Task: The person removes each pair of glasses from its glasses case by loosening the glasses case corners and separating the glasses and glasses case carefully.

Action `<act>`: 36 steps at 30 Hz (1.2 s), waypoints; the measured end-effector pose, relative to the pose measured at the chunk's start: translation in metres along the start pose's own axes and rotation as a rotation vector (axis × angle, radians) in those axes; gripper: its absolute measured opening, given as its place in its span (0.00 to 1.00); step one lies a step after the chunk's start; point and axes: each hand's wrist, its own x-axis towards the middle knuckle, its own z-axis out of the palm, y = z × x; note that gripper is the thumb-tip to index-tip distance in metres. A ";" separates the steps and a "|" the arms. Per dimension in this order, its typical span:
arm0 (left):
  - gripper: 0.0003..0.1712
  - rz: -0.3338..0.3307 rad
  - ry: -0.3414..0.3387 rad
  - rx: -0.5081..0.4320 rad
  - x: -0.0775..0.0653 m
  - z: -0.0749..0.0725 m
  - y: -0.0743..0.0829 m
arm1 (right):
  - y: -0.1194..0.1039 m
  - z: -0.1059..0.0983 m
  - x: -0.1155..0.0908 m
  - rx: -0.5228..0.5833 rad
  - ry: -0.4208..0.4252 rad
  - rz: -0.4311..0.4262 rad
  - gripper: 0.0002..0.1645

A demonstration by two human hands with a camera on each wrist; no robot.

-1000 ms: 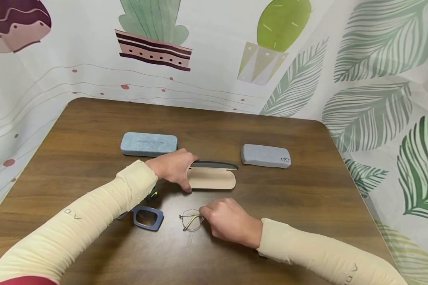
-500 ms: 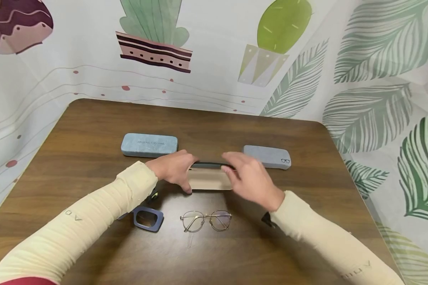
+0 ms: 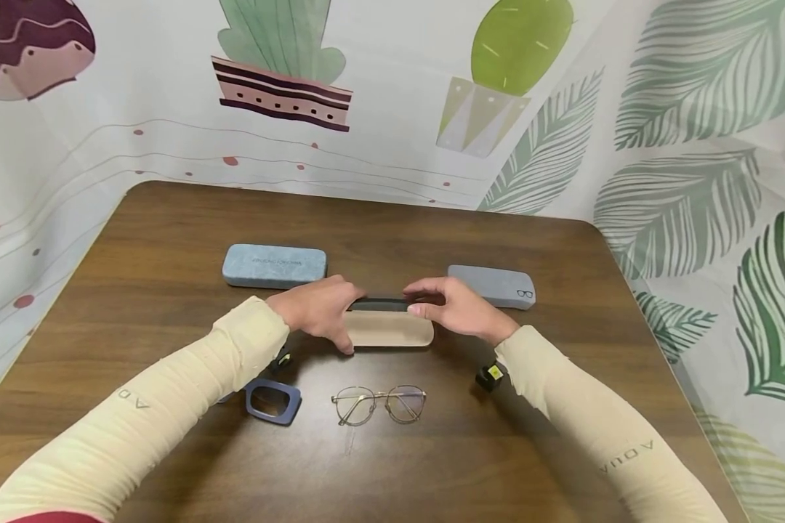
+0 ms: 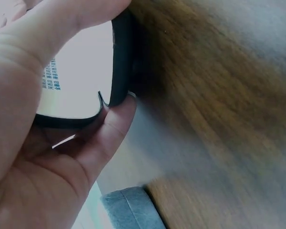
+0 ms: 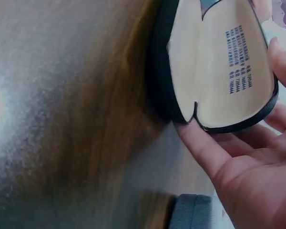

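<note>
Between the hands [image 3: 319, 309] [image 3: 463, 309] sits the open black case [image 3: 387, 330], touching both.

Wrinkled cream fabric arm sleeves [image 3: 153, 407] bear grey "AQUA" lettering [image 3: 628, 455]; a red cloth edge [image 3: 55, 517] shows; black wrist cameras [image 3: 486, 380] carry yellow patches [image 3: 494, 373].

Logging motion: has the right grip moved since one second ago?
Yes: against the tabletop, the right grip moved forward and slightly right, from the wire glasses to the right end of the open case.
</note>
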 end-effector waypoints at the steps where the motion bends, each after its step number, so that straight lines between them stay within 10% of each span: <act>1: 0.32 0.004 0.000 -0.005 0.000 0.000 0.000 | 0.001 0.000 0.000 0.006 -0.003 -0.007 0.24; 24: 0.25 0.075 -0.032 0.003 -0.003 -0.004 0.002 | 0.000 0.010 -0.009 -0.067 0.049 0.005 0.23; 36: 0.35 0.094 -0.047 0.027 -0.001 -0.006 0.002 | 0.001 0.024 -0.017 -0.309 0.116 -0.055 0.35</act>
